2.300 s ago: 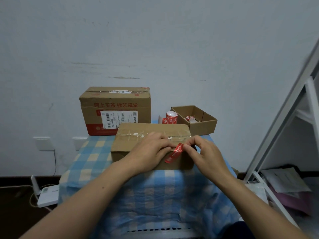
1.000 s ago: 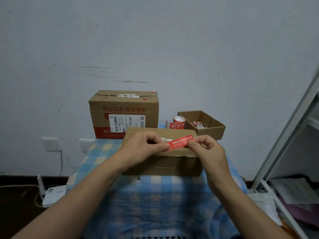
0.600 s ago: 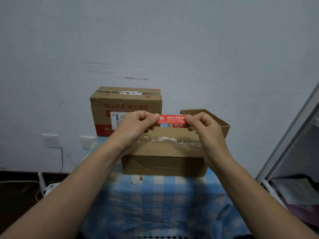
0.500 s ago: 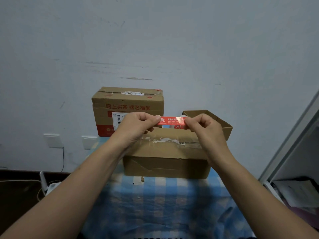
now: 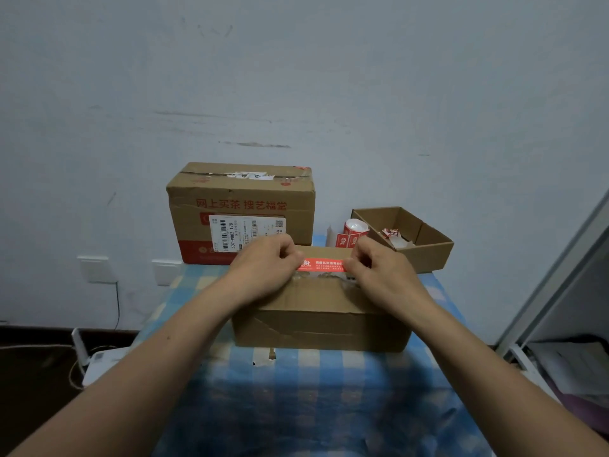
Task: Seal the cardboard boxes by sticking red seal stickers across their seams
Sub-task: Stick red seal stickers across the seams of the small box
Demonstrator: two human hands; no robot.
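as left hand (image 5: 263,270) and right hand (image 5: 384,273) pinch the long red seal sticker (image 5: 324,264) over the brown cardboard box (image 5: 319,328), skewed lowering could miss its seam.

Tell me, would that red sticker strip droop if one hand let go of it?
Probably: the red sticker looks paper-thin and is straight only because the left hand and right hand pinch its ends. It seems very light, so it might curl. Its sticky side could also grab the cardboard box close beneath it.
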